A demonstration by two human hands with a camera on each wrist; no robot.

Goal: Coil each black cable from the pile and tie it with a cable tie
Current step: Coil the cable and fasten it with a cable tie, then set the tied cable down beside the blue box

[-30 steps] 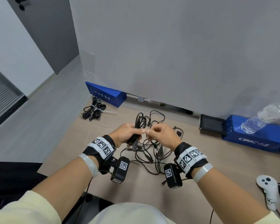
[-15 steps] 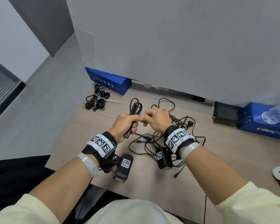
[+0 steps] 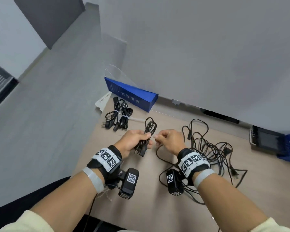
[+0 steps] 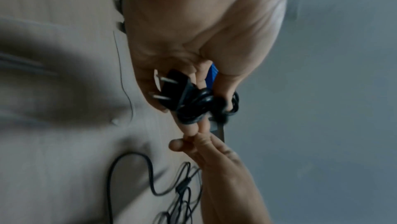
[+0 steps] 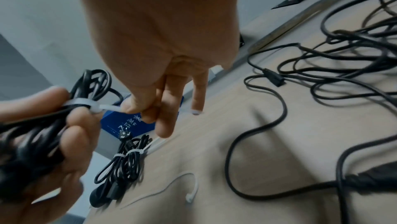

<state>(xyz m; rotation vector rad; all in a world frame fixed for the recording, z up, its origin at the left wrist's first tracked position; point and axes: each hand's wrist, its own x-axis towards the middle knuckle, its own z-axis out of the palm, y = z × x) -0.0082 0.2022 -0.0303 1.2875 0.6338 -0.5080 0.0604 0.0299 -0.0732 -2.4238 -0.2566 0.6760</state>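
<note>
1. Left hand [image 3: 132, 143] closed round the coil [image 3: 149, 129], fingers [image 5: 75, 136] curled over its middle, plug [image 4: 169, 86] poking out below the palm.
2. Right hand [image 3: 170, 141] pinching the tie [image 5: 94, 106] tail between thumb and forefinger, other fingers [image 5: 197, 91] loosely extended.
3. Tie looped round the coil, just beside the left fingers.
4. Held above the bench [image 3: 157, 206], between both hands.
5. Loose pile [image 3: 209, 148] of black cables on the bench to the right.
6. 2 tied coils [image 3: 119, 117] at far left, near a blue box [image 3: 132, 96].
7. Spare tie [image 5: 189, 192] lying on the bench.
</note>
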